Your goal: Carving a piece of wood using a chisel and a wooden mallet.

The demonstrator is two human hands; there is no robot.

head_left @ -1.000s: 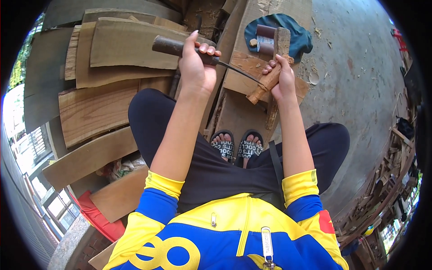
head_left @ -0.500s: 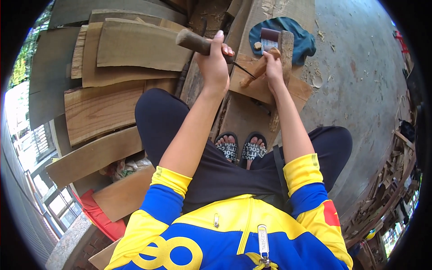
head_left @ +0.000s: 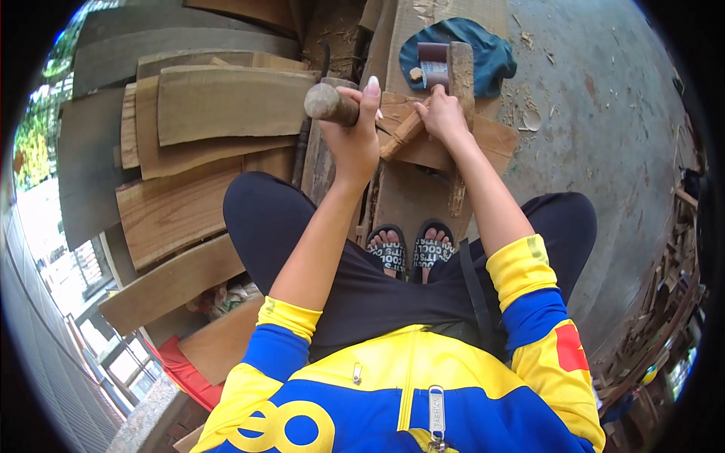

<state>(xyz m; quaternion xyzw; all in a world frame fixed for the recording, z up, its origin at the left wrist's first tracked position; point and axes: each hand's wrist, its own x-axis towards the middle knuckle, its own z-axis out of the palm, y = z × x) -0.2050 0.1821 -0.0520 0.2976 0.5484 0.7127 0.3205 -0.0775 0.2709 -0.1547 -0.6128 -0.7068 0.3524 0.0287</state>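
My left hand (head_left: 352, 147) is closed round a chisel-like carving tool (head_left: 330, 104) with a thick round wooden handle, its thumb sticking up along the side. The handle's butt end faces up toward me, and the thin dark blade slants down to the right, its tip close to a small carved wooden piece (head_left: 405, 137). Whether the tip touches the wood I cannot tell. That slim, reddish-brown piece lies slanted over a flat board (head_left: 495, 143), and my right hand (head_left: 444, 117) grips its far end. A worn wooden bar (head_left: 461, 68) stands just beyond my right hand.
Beyond my hands a dark green cloth (head_left: 495, 60) lies on a plank, with a brown cylindrical object (head_left: 433, 51) on it. Stacked boards (head_left: 226, 106) fill the left side. Shavings and a small round pale object (head_left: 532, 121) lie on the concrete floor at right.
My left hand has tipped the tool more upright, so its butt end now faces me. The carved piece and my right hand have shifted slightly left and nearer in the view.
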